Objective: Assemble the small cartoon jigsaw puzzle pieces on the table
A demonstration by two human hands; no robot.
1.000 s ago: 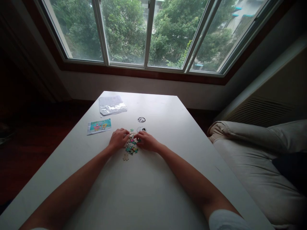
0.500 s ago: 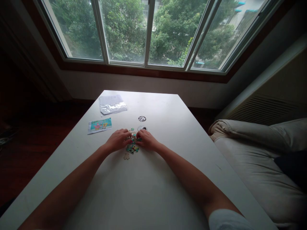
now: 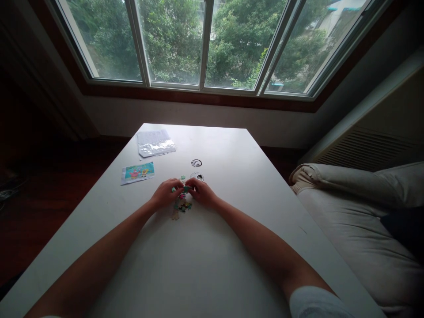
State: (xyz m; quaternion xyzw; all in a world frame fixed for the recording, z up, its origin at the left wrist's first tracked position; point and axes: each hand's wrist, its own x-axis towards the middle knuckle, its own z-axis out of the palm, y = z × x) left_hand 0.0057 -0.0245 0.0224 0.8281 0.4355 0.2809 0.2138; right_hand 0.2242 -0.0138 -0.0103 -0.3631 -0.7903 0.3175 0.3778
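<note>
A white table (image 3: 212,265) bears a small heap of jigsaw pieces (image 3: 183,206); from it, a cartoon picture sheet (image 3: 138,172) lies at ten o'clock, a clear plastic sleeve with paper (image 3: 156,143) at eleven, two round black-and-white designs (image 3: 196,163) near one.

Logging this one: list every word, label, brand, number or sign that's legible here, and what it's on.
No text can be read for certain.
Papers with a glossy cover: faint marks, too small and blurred to read.
Picture card: cartoon figures, no legible words.
Two black-and-white discs: markings too small to make out.
Puzzle pieces: no readable print.
</note>
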